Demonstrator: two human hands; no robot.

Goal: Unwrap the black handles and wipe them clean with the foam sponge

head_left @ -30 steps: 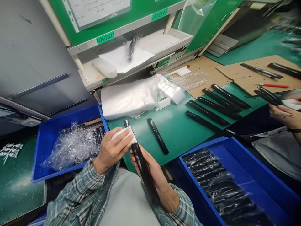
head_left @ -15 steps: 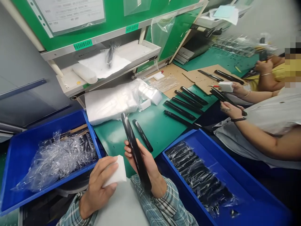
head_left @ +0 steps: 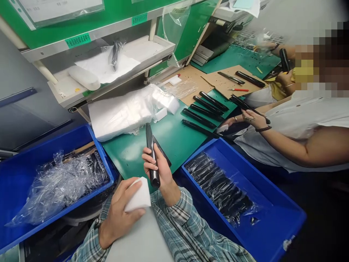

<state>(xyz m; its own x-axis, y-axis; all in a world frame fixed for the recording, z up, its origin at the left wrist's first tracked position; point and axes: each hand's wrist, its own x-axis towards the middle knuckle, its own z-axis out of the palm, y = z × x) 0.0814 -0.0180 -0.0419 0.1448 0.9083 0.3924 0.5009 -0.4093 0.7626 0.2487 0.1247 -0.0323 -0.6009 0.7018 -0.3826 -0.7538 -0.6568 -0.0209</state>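
Observation:
My left hand is closed around a white foam block, thumb below and fingers over the top. Beside it, to the right, my right hand grips a glossy black bar-shaped part with a rounded end tilted towards me. The block and the part are apart. Behind the held part, a second black part lies on the green mat, partly hidden by my fingers. What the black parts are for does not show.
At left, a blue bin holds black parts and crumpled plastic bags. Another blue bin at right holds bagged black parts. White foam sheets lie at the back below a shelf. A co-worker's hand holds a black part near several others.
The black part in my right hand has tipped, so its near end now points at me and it looks shorter. The co-worker's hand with the white block has dropped lower.

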